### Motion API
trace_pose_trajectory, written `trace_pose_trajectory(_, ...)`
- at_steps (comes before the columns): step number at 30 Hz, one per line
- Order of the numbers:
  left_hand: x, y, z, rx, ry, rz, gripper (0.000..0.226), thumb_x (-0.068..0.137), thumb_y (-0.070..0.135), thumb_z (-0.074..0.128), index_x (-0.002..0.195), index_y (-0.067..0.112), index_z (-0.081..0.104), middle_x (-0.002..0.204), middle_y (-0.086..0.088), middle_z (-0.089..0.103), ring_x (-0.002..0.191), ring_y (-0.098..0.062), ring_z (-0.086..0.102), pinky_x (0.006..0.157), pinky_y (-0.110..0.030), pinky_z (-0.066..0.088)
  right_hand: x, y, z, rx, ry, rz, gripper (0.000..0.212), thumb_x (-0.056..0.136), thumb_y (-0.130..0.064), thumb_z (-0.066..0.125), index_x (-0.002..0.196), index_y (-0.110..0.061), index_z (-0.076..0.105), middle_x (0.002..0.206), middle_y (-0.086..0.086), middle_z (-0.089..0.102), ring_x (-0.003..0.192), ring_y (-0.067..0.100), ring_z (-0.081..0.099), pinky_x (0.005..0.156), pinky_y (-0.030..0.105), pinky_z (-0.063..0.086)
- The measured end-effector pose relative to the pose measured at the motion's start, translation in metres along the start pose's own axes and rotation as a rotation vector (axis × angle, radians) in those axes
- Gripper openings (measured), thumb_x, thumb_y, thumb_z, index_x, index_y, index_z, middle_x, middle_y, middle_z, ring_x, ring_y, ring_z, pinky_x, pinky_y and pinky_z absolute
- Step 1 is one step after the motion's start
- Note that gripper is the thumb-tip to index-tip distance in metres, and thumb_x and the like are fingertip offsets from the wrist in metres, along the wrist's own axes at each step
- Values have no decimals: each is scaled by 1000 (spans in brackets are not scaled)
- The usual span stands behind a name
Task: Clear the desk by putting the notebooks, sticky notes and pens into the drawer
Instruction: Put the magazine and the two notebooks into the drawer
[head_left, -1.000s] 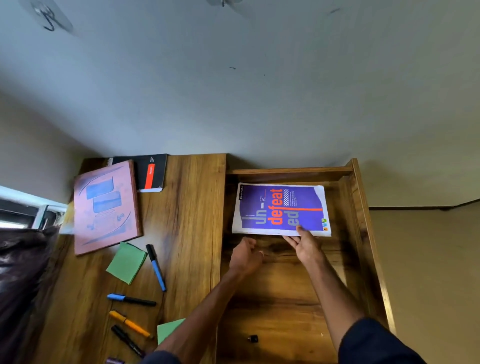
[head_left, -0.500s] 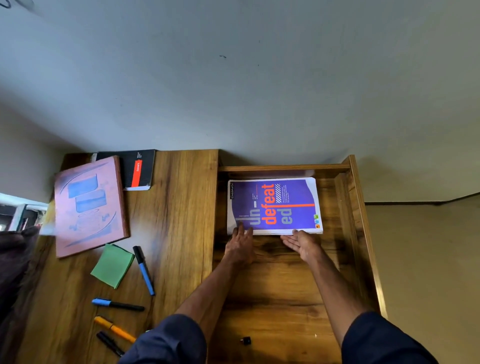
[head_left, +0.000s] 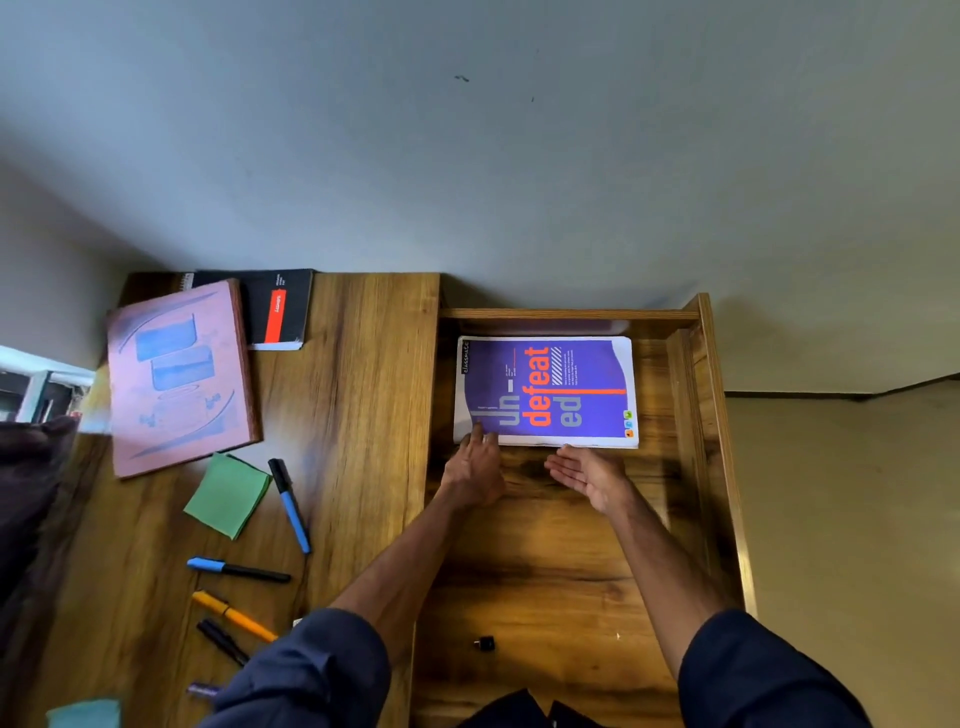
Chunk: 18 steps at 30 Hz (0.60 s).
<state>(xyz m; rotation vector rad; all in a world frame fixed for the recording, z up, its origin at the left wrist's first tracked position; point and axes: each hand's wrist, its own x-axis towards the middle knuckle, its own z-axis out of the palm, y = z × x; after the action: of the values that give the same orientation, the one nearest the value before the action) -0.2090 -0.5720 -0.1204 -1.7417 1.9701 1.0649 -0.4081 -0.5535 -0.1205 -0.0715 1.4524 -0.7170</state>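
Head view, our count. Notebooks, three: one purple notebook (head_left: 545, 391) lying flat at the back of the open drawer (head_left: 711, 441); one pink notebook (head_left: 179, 376) and one black notebook (head_left: 278, 309) on the desk (head_left: 358, 395), the pink overlapping the black. Sticky-note pads, two that we can see: one green pad (head_left: 227, 494), one teal pad (head_left: 83, 713) at the bottom edge. Pens on the desk, four clear: blue pen (head_left: 291, 506), blue-capped black pen (head_left: 236, 570), orange pen (head_left: 234, 616), black pen (head_left: 222, 642). Our left hand (head_left: 475, 475) rests fingertips on the purple cover's near corner, fingers loosely together; our right hand (head_left: 589, 473) lies open, palm up, at its near edge.
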Motion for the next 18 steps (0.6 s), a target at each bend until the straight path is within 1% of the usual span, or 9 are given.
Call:
trace_pose_trajectory(3, -20, -2, -5, -61, 163, 70, 56, 91, 12, 58, 144, 12, 40, 155, -12, 35, 144, -31, 38, 110, -44, 45, -16, 1, 23, -36, -27, -17, 12, 99, -11, 62, 109, -5, 64, 95, 15, 75, 79, 22, 75, 64, 27, 63)
trace_pose_trajectory(5, -34, -5, -11, -119, 284, 113, 48, 91, 9, 56, 139, 12, 47, 151, -10, 42, 138, -28, 46, 106, -42, 49, -24, -1, 42, -79, -5, -45, 11, 96, -13, 66, 104, -6, 68, 89, 12, 75, 75, 22, 75, 64, 28, 63)
trace_pose_trajectory(7, -48, -10, -20, -189, 418, 156, 44, 89, 5, 54, 133, 10, 52, 144, -9, 49, 127, -27, 54, 100, -40, 52, -33, -6, 65, -132, 3, -74, 13, 93, -15, 71, 102, -6, 71, 83, 10, 76, 71, 22, 74, 63, 30, 62)
trace_pose_trajectory(9, -64, -20, -29, -246, 518, 186, 43, 87, 4, 56, 129, 9, 54, 139, -9, 52, 117, -26, 60, 93, -39, 54, -46, -10, 89, -180, -27, -100, 14, 90, -17, 74, 98, -5, 73, 75, 5, 74, 66, 21, 73, 58, 29, 59)
trace_pose_trajectory(11, -78, -35, -37, -289, 604, 194, 41, 86, 5, 59, 126, 13, 56, 134, -6, 54, 106, -23, 62, 85, -38, 56, -57, -14, 113, -223, -80, -131, 18, 88, -19, 76, 97, -4, 75, 68, 1, 70, 64, 19, 70, 54, 27, 56)
trace_pose_trajectory(13, -94, -57, -43, -330, 708, 173, 33, 89, 7, 56, 121, 17, 57, 129, -2, 56, 97, -17, 62, 78, -36, 55, -69, -15, 138, -254, -140, -156, 21, 87, -22, 77, 96, -4, 74, 67, 0, 66, 64, 18, 67, 53, 25, 53)
trace_pose_trajectory(15, -108, -81, -49, -339, 790, 117, 27, 92, 9, 55, 118, 19, 58, 126, 0, 58, 90, -13, 61, 72, -34, 54, -77, -14, 161, -292, -184, -171, 19, 88, -25, 76, 93, -7, 74, 66, 0, 63, 61, 16, 64, 53, 24, 52)
trace_pose_trajectory(17, -122, -108, -57, -346, 852, 30, 24, 92, 10, 55, 114, 18, 60, 120, -2, 62, 88, -15, 63, 73, -32, 50, -85, -8, 190, -337, -212, -182, 20, 89, -28, 76, 89, -9, 71, 62, -1, 60, 56, 14, 61, 50, 23, 51)
trace_pose_trajectory(18, -130, -122, -61, -344, 887, -28, 22, 92, 10, 56, 112, 17, 62, 117, -2, 63, 88, -17, 64, 75, -28, 44, -88, -2, 207, -370, -230, -190, 21, 89, -30, 76, 88, -10, 70, 62, -1, 59, 54, 14, 60, 48, 23, 50)
